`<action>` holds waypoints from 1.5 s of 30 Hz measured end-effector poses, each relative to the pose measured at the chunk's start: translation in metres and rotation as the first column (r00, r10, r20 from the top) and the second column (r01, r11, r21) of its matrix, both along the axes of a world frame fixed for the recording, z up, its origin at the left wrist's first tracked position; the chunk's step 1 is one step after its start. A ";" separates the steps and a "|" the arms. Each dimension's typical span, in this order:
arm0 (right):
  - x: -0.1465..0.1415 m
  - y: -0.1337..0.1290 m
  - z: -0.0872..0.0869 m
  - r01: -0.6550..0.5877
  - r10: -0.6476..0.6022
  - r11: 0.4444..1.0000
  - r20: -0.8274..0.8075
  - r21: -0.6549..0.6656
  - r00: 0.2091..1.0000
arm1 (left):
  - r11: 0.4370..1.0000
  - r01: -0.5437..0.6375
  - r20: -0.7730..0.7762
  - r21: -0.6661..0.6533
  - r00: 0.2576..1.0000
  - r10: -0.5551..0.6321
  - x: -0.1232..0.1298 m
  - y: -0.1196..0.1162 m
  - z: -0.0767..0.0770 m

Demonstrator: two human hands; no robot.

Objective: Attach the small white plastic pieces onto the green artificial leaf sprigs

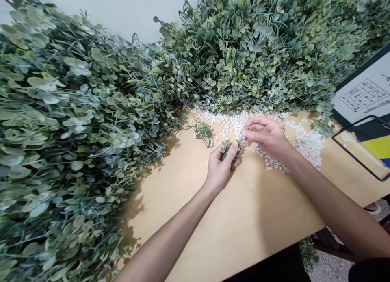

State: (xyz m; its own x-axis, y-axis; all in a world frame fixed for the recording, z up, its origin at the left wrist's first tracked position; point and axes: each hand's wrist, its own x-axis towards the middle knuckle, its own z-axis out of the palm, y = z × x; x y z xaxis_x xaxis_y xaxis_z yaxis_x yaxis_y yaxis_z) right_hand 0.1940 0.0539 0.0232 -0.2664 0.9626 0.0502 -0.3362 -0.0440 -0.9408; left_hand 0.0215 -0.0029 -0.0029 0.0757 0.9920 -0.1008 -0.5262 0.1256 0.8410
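My left hand (224, 164) is closed around a small artificial leaf sprig (226, 146), whose green leaves show above the thumb and between the fingers. Just up and to the right, my right hand (265, 135) has its thumb and fingertips pinched together; whatever is between them is too small to make out. Small white plastic pieces (236, 123) are scattered behind both hands, and a denser pile of white pieces (309, 146) lies to the right of my right wrist. Another loose leaf sprig (203, 131) rests on the wooden table (225, 221), left of my hands.
Artificial foliage is heaped high along the left side (76, 131) and the back (243, 58). At right stand a dark board with a printed sheet (365, 96) and a black wire frame (359, 155). One white piece (254, 186) lies apart near the front.
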 end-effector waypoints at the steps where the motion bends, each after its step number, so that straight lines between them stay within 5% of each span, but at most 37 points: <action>1: 0.000 0.000 -0.001 0.000 0.000 1.000 0.007 0.003 1.000 | 1.000 -0.002 -0.011 0.001 1.000 0.002 0.000 -0.001 0.000; 45: -0.004 -0.004 -0.001 -0.064 0.067 0.997 0.120 -0.031 0.991 | 0.994 -0.075 -0.096 -0.083 0.993 0.067 -0.001 -0.004 0.007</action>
State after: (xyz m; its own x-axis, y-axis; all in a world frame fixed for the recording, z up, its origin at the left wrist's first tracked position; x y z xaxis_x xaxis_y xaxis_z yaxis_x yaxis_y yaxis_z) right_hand 0.1901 0.0496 0.0225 -0.3312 0.9435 -0.0121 -0.2157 -0.0882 -0.9725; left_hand 0.0201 -0.0074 0.0044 -0.0081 0.9819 -0.1895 -0.4560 0.1650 0.8745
